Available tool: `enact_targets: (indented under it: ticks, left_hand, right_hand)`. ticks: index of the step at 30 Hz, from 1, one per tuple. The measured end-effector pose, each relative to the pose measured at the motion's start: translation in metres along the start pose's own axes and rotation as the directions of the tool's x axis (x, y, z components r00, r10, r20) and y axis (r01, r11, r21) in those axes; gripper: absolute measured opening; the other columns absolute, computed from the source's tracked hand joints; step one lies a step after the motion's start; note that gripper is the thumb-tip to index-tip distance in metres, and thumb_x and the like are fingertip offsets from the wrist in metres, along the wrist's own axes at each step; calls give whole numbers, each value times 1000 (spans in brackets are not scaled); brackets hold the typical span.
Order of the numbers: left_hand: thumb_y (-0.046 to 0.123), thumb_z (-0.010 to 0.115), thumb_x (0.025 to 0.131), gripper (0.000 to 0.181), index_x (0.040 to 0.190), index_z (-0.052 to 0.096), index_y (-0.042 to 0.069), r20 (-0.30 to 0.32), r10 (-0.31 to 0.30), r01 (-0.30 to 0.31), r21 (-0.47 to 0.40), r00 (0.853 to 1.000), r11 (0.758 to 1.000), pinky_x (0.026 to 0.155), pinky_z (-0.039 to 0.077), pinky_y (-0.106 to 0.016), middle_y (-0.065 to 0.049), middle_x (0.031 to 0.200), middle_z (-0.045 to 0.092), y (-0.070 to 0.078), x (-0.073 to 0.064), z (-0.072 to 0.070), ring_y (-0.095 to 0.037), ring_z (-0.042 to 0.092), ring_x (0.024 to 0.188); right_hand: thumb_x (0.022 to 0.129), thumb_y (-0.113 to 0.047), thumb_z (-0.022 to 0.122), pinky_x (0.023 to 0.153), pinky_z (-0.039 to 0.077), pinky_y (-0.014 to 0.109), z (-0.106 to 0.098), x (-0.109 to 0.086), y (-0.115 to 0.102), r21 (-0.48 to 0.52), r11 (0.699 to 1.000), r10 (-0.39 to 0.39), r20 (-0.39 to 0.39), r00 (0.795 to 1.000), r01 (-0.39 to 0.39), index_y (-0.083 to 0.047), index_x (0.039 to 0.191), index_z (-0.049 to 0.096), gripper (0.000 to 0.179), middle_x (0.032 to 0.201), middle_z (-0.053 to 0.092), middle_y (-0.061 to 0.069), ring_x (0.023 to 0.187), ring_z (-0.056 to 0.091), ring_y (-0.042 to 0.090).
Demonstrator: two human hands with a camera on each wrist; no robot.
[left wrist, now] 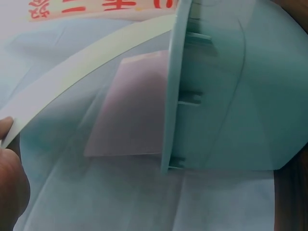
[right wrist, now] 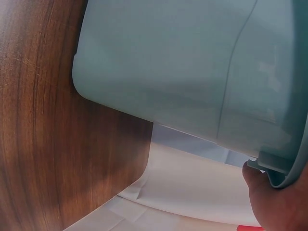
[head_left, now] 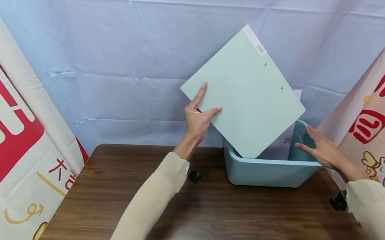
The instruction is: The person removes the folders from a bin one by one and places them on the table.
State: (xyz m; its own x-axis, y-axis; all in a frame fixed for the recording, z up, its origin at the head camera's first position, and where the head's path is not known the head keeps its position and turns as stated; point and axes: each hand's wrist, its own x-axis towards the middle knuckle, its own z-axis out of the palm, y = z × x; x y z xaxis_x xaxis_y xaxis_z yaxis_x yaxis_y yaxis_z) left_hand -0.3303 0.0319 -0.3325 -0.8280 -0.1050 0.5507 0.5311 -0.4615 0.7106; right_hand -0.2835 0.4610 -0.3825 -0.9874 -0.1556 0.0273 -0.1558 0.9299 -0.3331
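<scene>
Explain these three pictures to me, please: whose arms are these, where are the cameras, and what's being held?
There's no robot here, just a person's two bare hands. The wide picture comes from a camera worn on the head; the other two from cameras on the wrists. On the brown wooden table stands a blue-green bin, with a purplish board inside. The left hand grips a pale green board, tilted with its lowest corner at the bin's opening. The right hand, fingers spread, is at the bin's right end.
</scene>
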Motion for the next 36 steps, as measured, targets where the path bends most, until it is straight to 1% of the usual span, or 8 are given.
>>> enact_targets:
  ticks: [5,10,17,21,24,27,31,36]
  left_hand:
    - [-26,80,76,94,153,59,25,-34,10,-11,-38,999,999,95,61,-39,3,150,63,7,1,-2,-20,68,121]
    - [-29,79,74,96,154,58,19,-68,48,-52,-70,997,996,97,60,-37,4,154,59,16,4,-5,-21,66,125]
    - [-30,78,74,97,155,55,18,-81,67,-75,-102,994,992,98,60,-37,5,154,59,28,5,-13,-20,65,128]
    - [-31,77,73,97,155,54,16,-92,82,-92,-111,992,989,95,61,-35,5,156,58,35,4,-21,-21,65,127]
    - [-31,77,73,97,156,53,13,-92,95,-104,-102,991,989,95,61,-33,5,158,55,40,3,-29,-20,64,129]
    - [-32,76,73,98,157,50,11,-81,108,-115,-91,991,989,97,60,-33,5,159,54,45,2,-36,-19,62,133]
    - [-32,75,74,98,158,48,10,-64,116,-121,-87,991,989,98,59,-34,4,160,53,53,2,-46,-21,61,134]
    - [-33,74,74,98,159,48,10,-57,106,-110,-78,993,991,98,60,-34,5,162,51,62,-1,-61,-21,62,133]
  right_hand:
    - [107,-53,52,115,11,83,0,-1,0,0,1000,-5,-6,1000,5,8,165,0,99,169,3,39,154,6,62]
    - [107,-54,51,114,11,84,-3,0,-2,6,1000,-4,-2,1000,4,8,165,0,99,169,2,39,154,6,62]
    - [107,-53,51,115,11,84,-2,0,1,8,1000,-13,-17,1000,13,6,166,0,98,170,2,37,154,5,61]
    - [107,-51,53,117,11,81,0,0,1,13,999,-33,-32,999,33,6,166,2,96,170,4,37,155,7,60]
    - [108,-50,53,118,11,80,1,1,1,14,999,-40,-35,999,40,7,166,3,95,170,4,37,155,8,60]
    - [108,-50,53,118,11,80,1,1,1,6,999,-33,-33,999,33,6,166,2,96,170,4,37,155,8,60]
    - [107,-53,53,117,12,81,1,1,2,-5,1000,-14,-26,1000,14,7,166,2,98,170,4,38,154,8,61]
    - [106,-55,53,116,12,81,1,1,2,-14,1000,3,-16,1000,-3,7,165,1,100,169,4,38,154,8,61]
